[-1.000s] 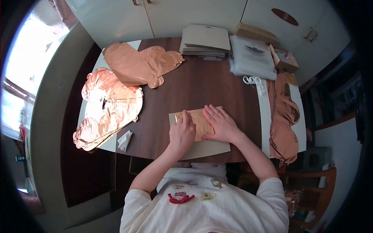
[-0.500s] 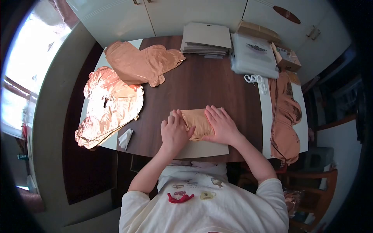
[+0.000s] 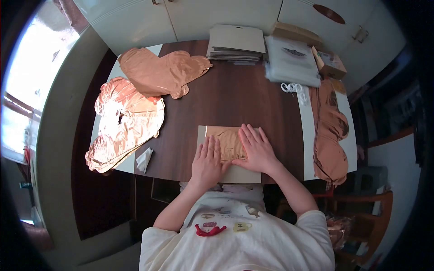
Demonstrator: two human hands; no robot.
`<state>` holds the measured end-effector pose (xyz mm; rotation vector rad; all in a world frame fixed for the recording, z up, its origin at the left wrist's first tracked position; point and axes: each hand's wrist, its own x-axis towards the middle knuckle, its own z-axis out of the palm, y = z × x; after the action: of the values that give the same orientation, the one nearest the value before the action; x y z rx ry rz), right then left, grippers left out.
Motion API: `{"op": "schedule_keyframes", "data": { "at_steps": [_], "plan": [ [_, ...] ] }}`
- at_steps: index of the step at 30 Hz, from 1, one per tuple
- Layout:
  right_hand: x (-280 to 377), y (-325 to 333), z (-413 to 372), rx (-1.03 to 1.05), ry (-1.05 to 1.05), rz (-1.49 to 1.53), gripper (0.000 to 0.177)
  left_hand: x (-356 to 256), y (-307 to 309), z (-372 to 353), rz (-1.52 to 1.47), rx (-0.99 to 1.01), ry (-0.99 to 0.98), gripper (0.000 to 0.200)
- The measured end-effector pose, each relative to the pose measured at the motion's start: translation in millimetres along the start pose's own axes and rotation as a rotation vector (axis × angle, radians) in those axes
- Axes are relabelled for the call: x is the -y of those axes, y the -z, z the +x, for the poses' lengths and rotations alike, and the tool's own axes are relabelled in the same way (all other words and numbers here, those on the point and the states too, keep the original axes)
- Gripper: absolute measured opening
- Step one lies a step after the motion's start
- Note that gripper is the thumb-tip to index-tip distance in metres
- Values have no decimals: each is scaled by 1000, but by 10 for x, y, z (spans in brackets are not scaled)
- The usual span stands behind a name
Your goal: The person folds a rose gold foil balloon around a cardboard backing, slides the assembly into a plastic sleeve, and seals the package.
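A folded rose-gold foil balloon (image 3: 230, 143) lies on a grey cardboard sheet (image 3: 247, 177) at the near edge of the table. My left hand (image 3: 208, 159) rests flat over its left side, fingers stretched out and pointing away from me. On its right side my right hand (image 3: 257, 147) presses down, also flat, with the fingers extended. The two thumbs come close together near the balloon's lower edge. Parts of the balloon and the cardboard are hidden under my hands.
Flat rose-gold foil balloons (image 3: 131, 115) lie at the left, and more foil (image 3: 329, 135) at the right edge. Behind are a stack of cardboard sheets (image 3: 237, 39), clear plastic bags (image 3: 291, 61), a small box (image 3: 330, 65) and white ribbon rolls (image 3: 293, 88). A crumpled white tissue (image 3: 144, 160) sits near the left.
My left hand has shifted a little down, and its fingers have straightened and flattened. My right hand stays on the right side of the foil. The whole view has moved slightly.
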<state>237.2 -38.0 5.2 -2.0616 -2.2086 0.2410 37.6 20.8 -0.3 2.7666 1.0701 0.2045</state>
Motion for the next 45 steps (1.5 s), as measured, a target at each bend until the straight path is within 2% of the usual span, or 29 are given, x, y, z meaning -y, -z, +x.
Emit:
{"op": "schedule_keyframes", "data": {
  "at_steps": [10,13,16,17,20,26,29,45],
  "plan": [
    [27,-6,-43,-5,-7,-19,101,174,89,-238,122,-5,35,88],
    [10,-22,-42,-9,7,-50,99,48,252,-380,26,67,-145,84],
    [7,-25,-42,-9,23,-67,94,7,189,-515,32,38,-293,77],
    [10,-23,-40,-8,28,-71,93,30,155,-532,82,14,-334,64],
    [9,24,-36,24,43,-49,89,91,84,-516,80,-30,-496,51],
    [12,37,-32,49,37,-48,90,58,25,-543,2,-147,-427,50],
    [-7,22,-31,50,45,-38,90,65,31,-545,10,-137,-395,51],
    [3,99,-2,141,41,-13,92,210,123,-488,-12,-145,-493,51]
  ]
}}
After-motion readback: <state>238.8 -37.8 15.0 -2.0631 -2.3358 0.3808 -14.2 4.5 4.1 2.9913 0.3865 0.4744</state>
